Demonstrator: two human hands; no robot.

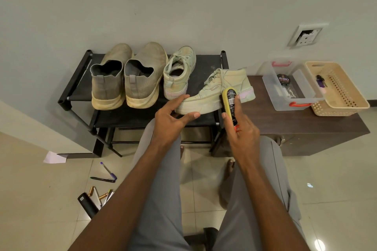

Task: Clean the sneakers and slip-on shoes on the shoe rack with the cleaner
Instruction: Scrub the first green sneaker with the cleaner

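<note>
The person's left hand (173,117) is holding the toe end of a pale green sneaker (216,92), its grip curling round the sole with the fingers on the far side and the thumb along the near edge. The sneaker is lying with its side toward the camera at the right front of the black shoe rack (81,79), its heel reaching out over the dark brown worktop (306,126) next to the rack. The right hand (241,130) is gripping a yellow cleaner applicator (229,106), its grip wrapping the body with the index finger stretching along the labelled side; the applicator's upper end is touching the sneaker's side near the heel.

The second pale green sneaker (179,71) is standing on the rack's top shelf with its heel toward the camera. Just to its left, a pair of grey slip-on shoes (126,79) is sitting side by side, heels also facing the camera.

On the worktop, a clear plastic box (271,89) with red latches is holding a round black polish tin (283,79), and a beige perforated basket (344,96) is sitting just beside it. Pens (108,172) are lying on the tiled floor (40,199) to the left of the person's grey trouser legs (159,189). A wall socket (306,35) is showing above the worktop.
</note>
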